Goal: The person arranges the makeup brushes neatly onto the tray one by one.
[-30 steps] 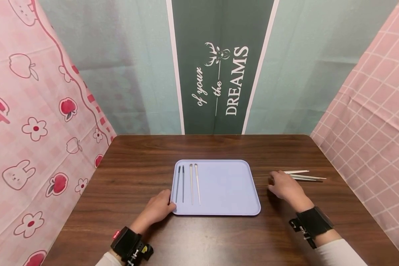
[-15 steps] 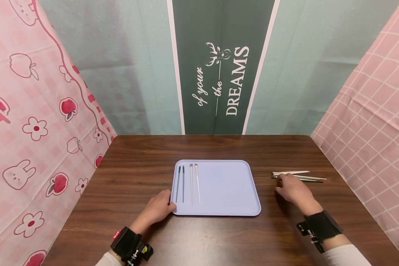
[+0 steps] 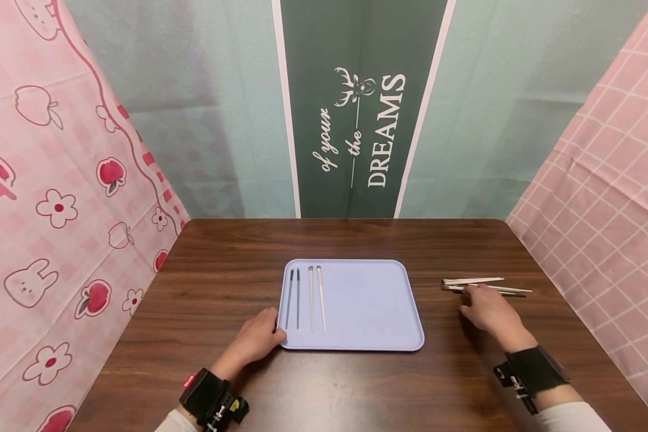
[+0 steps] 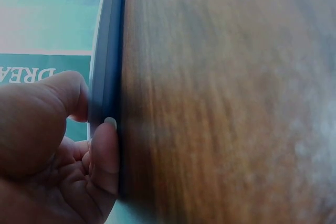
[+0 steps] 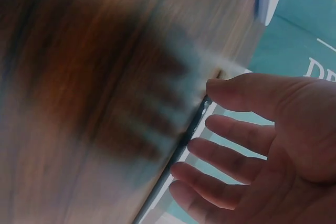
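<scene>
Two chopstick pairs (image 3: 311, 294) on tray (image 3: 369, 306); loose chopsticks (image 3: 472, 280) remain right of it. Your left hand (image 3: 256, 336) grips tray; right hand (image 3: 491, 309), fingers extended.

The flat lilac tray (image 3: 369, 306) is gripped near its front left corner by the left hand (image 3: 255, 336); two dark chopsticks (image 3: 298, 299) and two cream chopsticks (image 3: 311, 299) lie spaced on its left side. Right of the tray, mixed pale and dark sticks (image 3: 472, 280) lie bunched at the right hand (image 3: 490, 309)
</scene>
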{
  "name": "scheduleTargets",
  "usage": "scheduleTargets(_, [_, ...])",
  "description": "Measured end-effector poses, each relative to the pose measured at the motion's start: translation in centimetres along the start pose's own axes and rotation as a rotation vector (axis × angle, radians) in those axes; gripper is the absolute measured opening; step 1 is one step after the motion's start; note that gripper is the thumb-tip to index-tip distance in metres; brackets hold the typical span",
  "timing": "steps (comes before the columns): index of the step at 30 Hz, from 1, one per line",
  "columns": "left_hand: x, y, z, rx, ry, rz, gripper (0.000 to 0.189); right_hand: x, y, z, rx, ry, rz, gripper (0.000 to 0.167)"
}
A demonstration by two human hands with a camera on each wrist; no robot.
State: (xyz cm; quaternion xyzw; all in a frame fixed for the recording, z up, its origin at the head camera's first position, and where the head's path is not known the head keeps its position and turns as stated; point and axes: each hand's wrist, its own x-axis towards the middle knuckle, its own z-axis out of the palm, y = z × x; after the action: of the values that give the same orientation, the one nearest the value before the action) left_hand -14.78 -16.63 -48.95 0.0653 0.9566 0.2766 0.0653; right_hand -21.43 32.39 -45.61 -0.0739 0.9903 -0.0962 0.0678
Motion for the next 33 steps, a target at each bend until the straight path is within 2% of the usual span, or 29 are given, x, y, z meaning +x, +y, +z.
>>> scheduleTargets(12, [0.0,0.0,0.0,0.005,0.003,0.001,0.018,-0.1,1.3,0.1,0.018,0.01,-0.008,0.039])
scheduleTargets(24, [0.1,-0.1,0.0,0.005,-0.003,-0.005,0.018,0.5,1.9,0.0,0.023,-0.021,0.028,0.045])
scheduleTargets(33, [0.2,0.0,0.0,0.004,-0.011,-0.017,0.019,1.0,2.6,0.3,0.007,0.067,-0.025,0.031])
